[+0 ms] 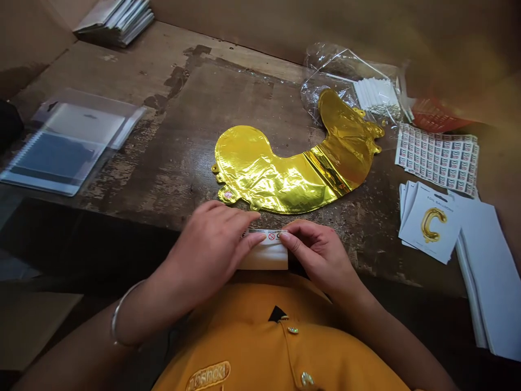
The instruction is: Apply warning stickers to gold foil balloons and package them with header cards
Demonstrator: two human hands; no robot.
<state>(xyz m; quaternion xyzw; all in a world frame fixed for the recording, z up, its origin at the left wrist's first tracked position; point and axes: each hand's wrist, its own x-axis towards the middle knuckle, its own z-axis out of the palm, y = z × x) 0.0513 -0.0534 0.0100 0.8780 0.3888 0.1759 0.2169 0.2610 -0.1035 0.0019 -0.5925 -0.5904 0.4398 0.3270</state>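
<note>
Between both hands, at the table's near edge, is a folded white paper sheet (266, 257) with small printed warning symbols along its upper part. My left hand (207, 247) pinches its left side, thumb along the top fold. The thumb and fingers of my right hand (319, 252) close on the upper right corner. Just beyond the hands lies a flat gold foil balloon (280, 182), curved like a C, creased on its right half. Its tabs near the left end come close to my left fingers.
At right lie foil balloon cards (433, 222), sticker sheets (437, 157) and a stack of white paper (494, 271). Behind them are a clear bag of white straws (376, 98) and a red basket (437, 114). Plastic pouches (61, 152) lie left; a folded stack (116, 21) sits far left.
</note>
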